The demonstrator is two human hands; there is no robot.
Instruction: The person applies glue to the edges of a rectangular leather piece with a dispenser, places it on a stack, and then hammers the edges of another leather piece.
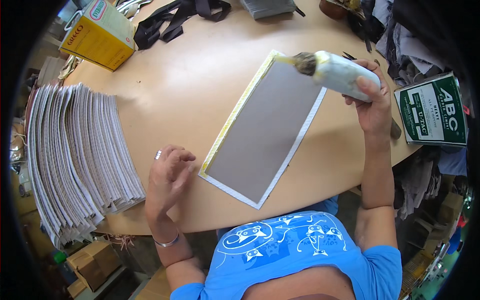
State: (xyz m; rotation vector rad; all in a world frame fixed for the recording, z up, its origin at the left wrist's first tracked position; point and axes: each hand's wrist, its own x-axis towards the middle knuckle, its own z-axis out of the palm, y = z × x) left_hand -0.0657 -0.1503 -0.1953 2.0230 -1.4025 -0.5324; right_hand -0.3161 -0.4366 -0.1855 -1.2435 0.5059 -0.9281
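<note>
A flat grey rectangular panel (265, 132) with a white border lies slanted on the table in front of me. Yellowish glue streaks its left border and the far left corner. My right hand (372, 92) is wrapped round a white plastic bottle (345, 75), tilted so its crusted brown tip (305, 63) points left over the panel's far end. Whether the tip touches the border, I cannot tell. Beside the panel's near left corner is my left hand (172, 172), empty, its fingers loosely bent and apart from the thumb, with a ring on one finger.
A long stack of white-edged sheets (85, 155) fills the table's left side. At the far left stands a yellow tin (102, 37), near black straps (175, 22). A green and white tin (432, 112) is at the right edge, with piled cloth (412, 55) behind it.
</note>
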